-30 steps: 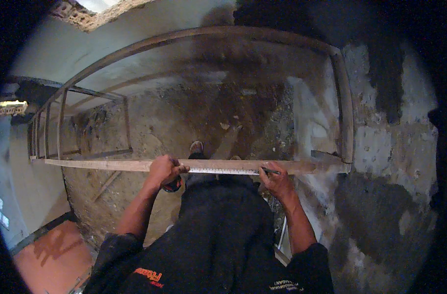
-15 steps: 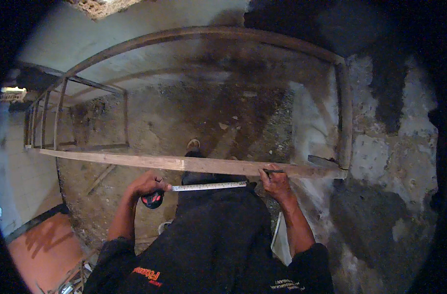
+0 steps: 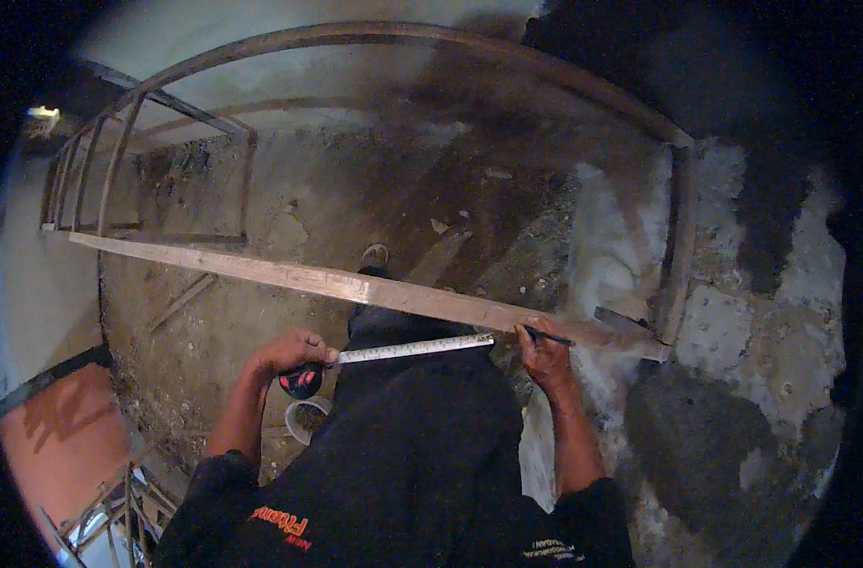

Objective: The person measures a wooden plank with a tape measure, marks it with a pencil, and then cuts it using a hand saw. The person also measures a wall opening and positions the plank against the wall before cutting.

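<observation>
Below us, over a rough dirt floor, a long wooden batten runs slantwise from upper left to lower right, its right end resting against the rusty metal frame. We hold a tape measure: our left hand has fingers curled tight around the black and red tape case, thumb on top. The pale tape blade stretches from the case rightward, just under the batten and nearly parallel to it, its far end reaching our right hand. Right hand fingers are closed, pinching a dark pencil that points right along the batten's lower edge; hand touches the batten there. We cannot tell if this hand also pins the blade tip. A shoe shows just beyond the batten, on the dirt. A white cup-like container sits under the left wrist. Cracked pale plaster wall on the right, orange floor patch at lower left
</observation>
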`<state>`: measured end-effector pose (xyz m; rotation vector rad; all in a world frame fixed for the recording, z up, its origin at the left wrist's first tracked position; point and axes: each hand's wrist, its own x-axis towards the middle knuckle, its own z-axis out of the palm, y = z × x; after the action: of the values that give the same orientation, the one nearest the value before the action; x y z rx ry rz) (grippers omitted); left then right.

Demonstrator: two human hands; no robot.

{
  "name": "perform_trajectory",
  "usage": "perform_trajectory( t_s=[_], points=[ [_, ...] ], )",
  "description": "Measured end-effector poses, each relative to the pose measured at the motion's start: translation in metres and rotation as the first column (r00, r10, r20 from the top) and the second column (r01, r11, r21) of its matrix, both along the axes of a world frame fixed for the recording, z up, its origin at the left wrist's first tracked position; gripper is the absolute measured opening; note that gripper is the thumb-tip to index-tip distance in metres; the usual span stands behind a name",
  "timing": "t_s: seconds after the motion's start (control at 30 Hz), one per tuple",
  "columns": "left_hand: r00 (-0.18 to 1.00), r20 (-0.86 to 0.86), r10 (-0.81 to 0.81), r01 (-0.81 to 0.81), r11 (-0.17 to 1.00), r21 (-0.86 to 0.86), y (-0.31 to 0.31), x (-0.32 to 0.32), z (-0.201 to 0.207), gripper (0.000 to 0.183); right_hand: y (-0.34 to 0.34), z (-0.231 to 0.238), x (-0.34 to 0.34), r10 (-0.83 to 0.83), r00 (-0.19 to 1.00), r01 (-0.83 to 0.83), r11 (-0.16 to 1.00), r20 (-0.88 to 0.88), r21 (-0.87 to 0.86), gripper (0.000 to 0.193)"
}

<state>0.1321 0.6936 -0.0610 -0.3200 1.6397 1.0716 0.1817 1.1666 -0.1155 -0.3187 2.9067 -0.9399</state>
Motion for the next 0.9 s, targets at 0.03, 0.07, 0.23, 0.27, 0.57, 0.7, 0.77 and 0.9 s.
perform_trajectory(
  t_s=[0.03,0.07,0.23,0.27,0.57,0.7,0.77,0.9],
  points=[
    [0.997,0.072,0.004,0.0,0.998,-0.059,-0.005,0.001,0.001,0.033,0.0,0.001,-0.001,0.02,1.0,-0.02,1.0,0.01,-0.006,0.018],
    [0.99,0.139,0.01,0.006,0.994,-0.111,-0.009,0.002,0.001,0.033,-0.002,0.002,-0.002,-0.013,1.0,0.014,0.999,0.007,-0.051,0.016],
    [0.989,-0.018,0.15,-0.148,0.987,0.064,-0.026,0.018,-0.013,0.033,-0.007,0.006,-0.007,-0.056,0.991,0.044,0.994,-0.119,-0.1,0.007],
    [0.975,0.014,0.221,-0.222,0.974,0.052,-0.029,0.023,-0.016,0.033,-0.007,0.007,-0.007,-0.058,0.993,0.047,0.992,-0.1,-0.114,0.007],
    [0.917,-0.049,0.397,-0.373,0.892,0.254,-0.026,0.043,-0.032,0.034,-0.004,0.006,-0.006,0.107,0.96,-0.079,0.99,-0.26,0.115,0.008],
    [0.91,0.059,0.41,-0.412,0.879,0.24,-0.02,0.041,-0.025,0.034,-0.003,0.002,-0.006,-0.096,0.991,0.109,0.982,0.093,-0.152,0.013],
    [0.896,0.06,0.439,-0.441,0.868,0.226,-0.015,0.038,-0.021,0.033,0.0,0.004,-0.012,-0.129,0.967,0.172,0.967,0.219,-0.188,0.015],
    [0.748,0.153,0.646,-0.661,0.705,0.256,-0.001,0.033,-0.007,0.037,0.02,0.027,-0.032,-0.328,0.824,0.54,0.702,0.462,-0.465,0.019]
  ],
)
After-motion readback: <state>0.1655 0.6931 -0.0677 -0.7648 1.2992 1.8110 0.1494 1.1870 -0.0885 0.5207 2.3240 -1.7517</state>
